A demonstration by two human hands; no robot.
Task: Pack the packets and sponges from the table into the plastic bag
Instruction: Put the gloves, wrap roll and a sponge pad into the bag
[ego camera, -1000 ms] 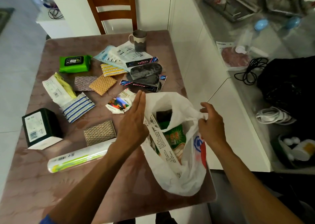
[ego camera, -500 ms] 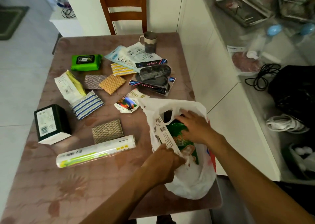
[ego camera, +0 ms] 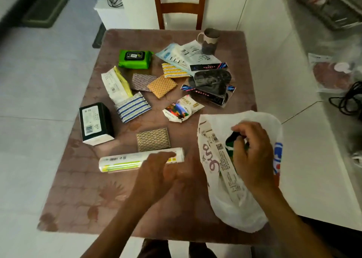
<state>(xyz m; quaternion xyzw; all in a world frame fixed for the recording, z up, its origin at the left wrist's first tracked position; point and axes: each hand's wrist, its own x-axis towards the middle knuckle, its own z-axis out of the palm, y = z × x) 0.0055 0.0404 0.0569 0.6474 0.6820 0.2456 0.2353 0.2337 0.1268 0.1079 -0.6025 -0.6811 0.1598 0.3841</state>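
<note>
The white plastic bag (ego camera: pixel 235 210) lies at the table's right front with a green packet inside, mostly hidden. My right hand (ego camera: pixel 252 155) pinches the bag's rim at its mouth. My left hand (ego camera: pixel 156 171), blurred and fingers apart, hovers over the right end of a white roll (ego camera: pixel 121 162). A tan sponge (ego camera: pixel 153 139) lies just behind the roll. A colourful packet (ego camera: pixel 182 108), a blue-striped sponge (ego camera: pixel 133 107), an orange sponge (ego camera: pixel 162 86), a grey sponge (ego camera: pixel 141 81), a yellow-striped sponge (ego camera: pixel 173 70) and a green wipes pack (ego camera: pixel 135 59) are spread further back.
A dark box (ego camera: pixel 95 123) stands at the left edge of the brown table (ego camera: pixel 82 202). A mug (ego camera: pixel 209 41), flat white packets (ego camera: pixel 186 55) and dark insoles in packaging (ego camera: pixel 210 84) fill the back right. A wooden chair (ego camera: pixel 179 5) stands behind; a counter (ego camera: pixel 313 81) runs along the right.
My left hand has let go of the bag's front edge and moved left over the roll. My right hand has come up from inside the bag to its rim.
</note>
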